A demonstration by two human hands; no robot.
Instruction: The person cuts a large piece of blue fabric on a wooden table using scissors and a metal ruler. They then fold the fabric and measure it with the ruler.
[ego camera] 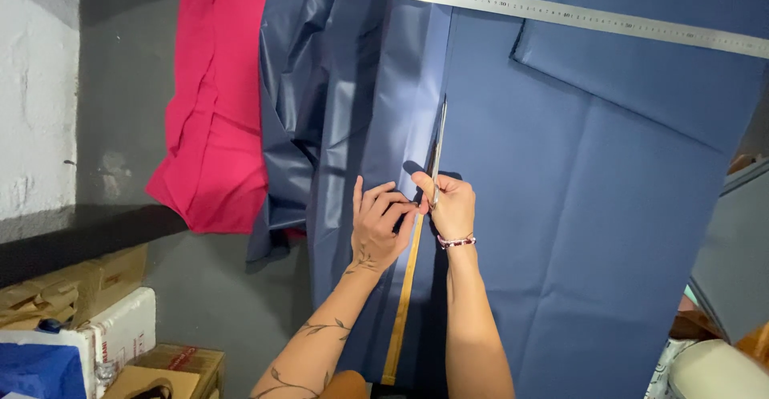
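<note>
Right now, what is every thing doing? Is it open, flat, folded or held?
Scissors: held in the right hand, blades nearly closed, pointing away along the cloth.
Blue cloth: spread flat, partly cut, rumpled at its left edge.
Left hand: pressing on the cloth beside the cut.
Pink cloth: bunched, hanging over the table edge.
Metal ruler: lying flat across the blue cloth.
Yellow tape: stretched straight under the cloth's cut edge.

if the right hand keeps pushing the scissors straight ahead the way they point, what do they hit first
Only more blue fabric lies ahead of the right hand and its scissors; the first hard thing on that line looks like the steel ruler lying across the far end.
</note>
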